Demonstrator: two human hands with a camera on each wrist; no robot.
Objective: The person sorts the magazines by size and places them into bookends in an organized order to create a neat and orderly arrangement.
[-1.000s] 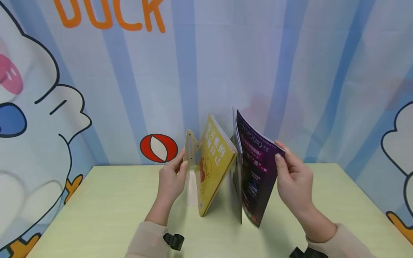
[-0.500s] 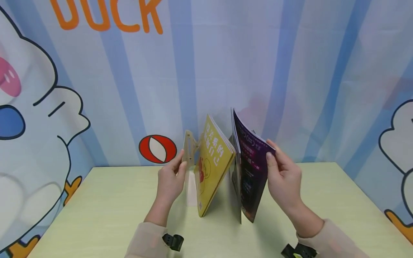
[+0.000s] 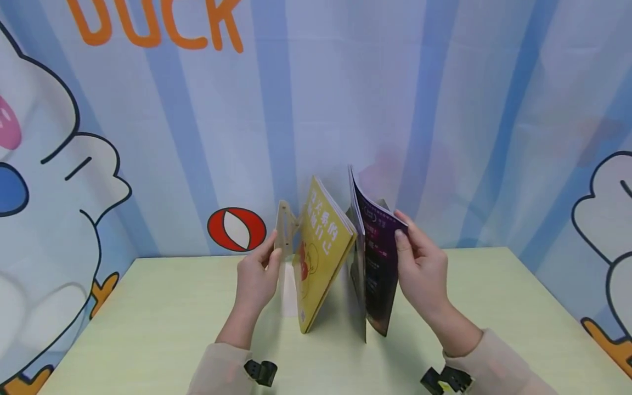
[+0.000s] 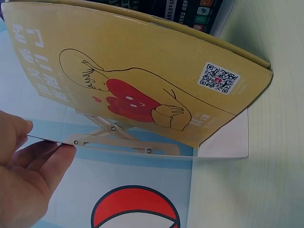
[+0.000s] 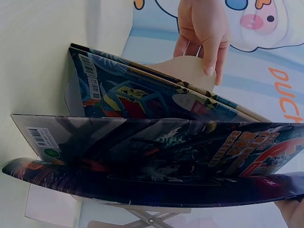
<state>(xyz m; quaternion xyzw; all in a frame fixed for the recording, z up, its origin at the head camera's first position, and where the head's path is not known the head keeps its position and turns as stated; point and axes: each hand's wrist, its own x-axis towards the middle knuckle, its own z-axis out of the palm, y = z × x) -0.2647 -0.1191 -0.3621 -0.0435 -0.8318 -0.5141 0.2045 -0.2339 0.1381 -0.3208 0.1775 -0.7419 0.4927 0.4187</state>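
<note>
My left hand [image 3: 255, 278] pinches the cream end panel [image 3: 283, 227] of an expandable book rack, whose crossed metal links [image 4: 113, 128] show in the left wrist view. Beside that panel a yellow book [image 3: 323, 258] with white lettering and a red heart leans in the rack. My right hand [image 3: 423, 269] grips the upper outer edge of a thin dark purple book [image 3: 381, 263], thumb on its cover. This book stands bowed against a grey-covered book [image 5: 95, 137]. Between the yellow and grey books, a blue illustrated book [image 5: 137, 97] shows in the right wrist view.
The rack's white foot [image 3: 289, 296] sits on the pale green tabletop [image 3: 187, 307]. A blue striped curtain [image 3: 326, 82] with cartoon ducks hangs right behind the table. Part of the rack's other end [image 3: 383, 203] shows behind the purple book.
My right hand has moved left with the purple book, bringing it closer to the grey-covered book. My left hand keeps its hold on the panel. The head view has shifted slightly.
</note>
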